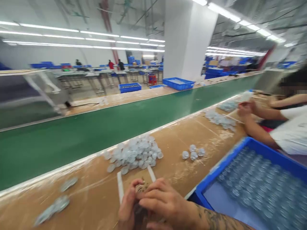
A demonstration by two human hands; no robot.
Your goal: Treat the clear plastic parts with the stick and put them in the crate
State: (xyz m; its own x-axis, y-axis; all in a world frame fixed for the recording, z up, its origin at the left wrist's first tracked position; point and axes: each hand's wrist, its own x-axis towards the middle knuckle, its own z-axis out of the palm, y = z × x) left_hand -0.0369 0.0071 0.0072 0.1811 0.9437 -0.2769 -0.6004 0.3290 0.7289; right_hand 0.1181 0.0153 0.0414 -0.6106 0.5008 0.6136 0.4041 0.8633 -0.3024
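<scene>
At the near edge of the bench, the person's two hands met over a small piece (140, 188), blurred and mostly covered, so its exact shape could not be told. The left hand (127, 204) had its thumb and fingers curled about this piece; the right hand (163, 199) lay bent over it, though whether it gripped or only touched could not be told. To the right, along the near edge, was a blue tray (263, 147) with rows of clear round pieces inside. Toward the bench's left end lay some flat clear pieces (52, 209), smeared by blur.

Just beyond the hands, two white strips (120, 185) ran toward a heap of clear pieces (136, 153), which spread close to the bench's far edge. Right of the heap, four clear pieces (193, 152) sat in a loose cluster, apart from it.

Farther along the bench, a co-worker in a white sleeve (294, 124) held both hands together near the near edge, beside another clear heap (219, 119).

Past the far edge stretched a green belt (96, 131). Across it, a blue crate (178, 83) rested on a ledge before a white pillar (187, 41).
</scene>
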